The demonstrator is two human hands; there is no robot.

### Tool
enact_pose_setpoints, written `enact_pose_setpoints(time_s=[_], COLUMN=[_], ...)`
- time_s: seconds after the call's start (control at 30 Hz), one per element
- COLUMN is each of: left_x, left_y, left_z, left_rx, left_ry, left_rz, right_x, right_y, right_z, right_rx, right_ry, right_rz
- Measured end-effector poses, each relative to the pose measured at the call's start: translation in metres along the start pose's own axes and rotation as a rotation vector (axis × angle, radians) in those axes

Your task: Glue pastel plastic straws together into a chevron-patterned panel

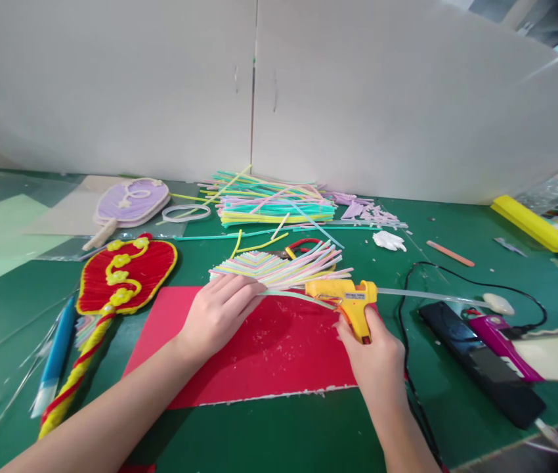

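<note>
My right hand (375, 341) is wrapped round the handle of a yellow glue gun (343, 292), whose nozzle points left and whose clear glue stick (427, 295) sticks out to the right. My left hand (222, 309) is closed at the lower left edge of a woven piece of pastel strips (259, 266). The strips form a V pattern at the left and fan out loose toward the right. The nozzle is against the lower edge of the strips. Below them a pale green strip (299, 295) curves from my left fingers to the glue gun. Underneath lies a red sheet (259, 355).
A pile of pastel strips (274, 203) lies behind, with red-handled pliers (303, 246) before it. At left are a red fan (128, 272), a purple fan (134, 200) and a blue pen (57, 348). A black power strip (480, 364) and cable (402, 315) lie right.
</note>
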State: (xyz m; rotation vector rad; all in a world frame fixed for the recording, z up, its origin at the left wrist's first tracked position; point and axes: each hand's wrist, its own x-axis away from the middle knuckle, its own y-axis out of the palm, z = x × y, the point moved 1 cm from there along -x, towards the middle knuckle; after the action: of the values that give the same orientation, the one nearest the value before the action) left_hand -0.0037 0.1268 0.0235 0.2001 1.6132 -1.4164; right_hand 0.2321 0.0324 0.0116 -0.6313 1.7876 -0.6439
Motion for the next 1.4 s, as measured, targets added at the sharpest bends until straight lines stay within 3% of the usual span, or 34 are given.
enact_pose_setpoints(time_s=[1.4], left_x=[-0.002], left_y=[-0.003], left_z=[0.000], left_rx=[-0.007], left_ry=[0.016], left_rz=[-0.002], right_x=[-0.001], right_y=[-0.005], right_z=[0.011], right_rx=[-0.049], right_ry=[0.198], right_rz=[-0.117])
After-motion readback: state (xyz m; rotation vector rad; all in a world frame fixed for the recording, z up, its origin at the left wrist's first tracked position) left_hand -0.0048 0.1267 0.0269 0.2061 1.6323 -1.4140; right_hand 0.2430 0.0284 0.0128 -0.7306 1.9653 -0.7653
